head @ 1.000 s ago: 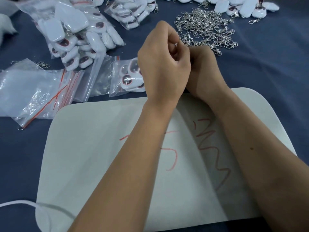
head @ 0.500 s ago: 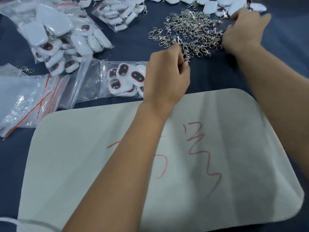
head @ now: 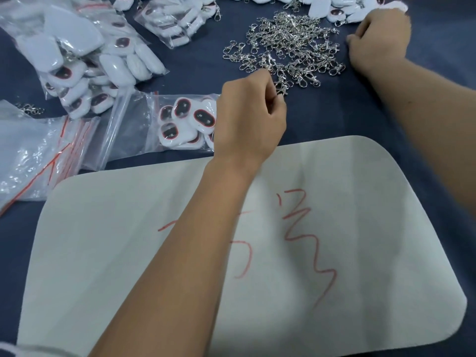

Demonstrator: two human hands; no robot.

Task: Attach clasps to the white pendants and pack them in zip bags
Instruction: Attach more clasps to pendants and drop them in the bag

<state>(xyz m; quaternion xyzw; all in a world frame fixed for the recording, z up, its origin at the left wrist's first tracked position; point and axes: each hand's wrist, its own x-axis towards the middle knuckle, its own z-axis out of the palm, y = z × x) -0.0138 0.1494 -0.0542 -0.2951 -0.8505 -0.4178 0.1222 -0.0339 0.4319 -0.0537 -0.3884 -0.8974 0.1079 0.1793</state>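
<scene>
Right hand (head: 381, 34) now past clasp pile (head: 286, 47) — beside far pendants (head: 340, 9)

both hands (head: 251, 117) at clasp pile (head: 286, 47).

From my feed I see no walls, floor or windows, only a tabletop (head: 334, 117) covered in dark blue cloth that fills the whole view. A pale grey-white mat (head: 116, 253) with rounded corners lies flat on the near part of it, creased by soft folds and marked with red scrawled strokes (head: 306, 235) near its middle. The light is even and diffuse, leaving faint shadows on the mat.
</scene>
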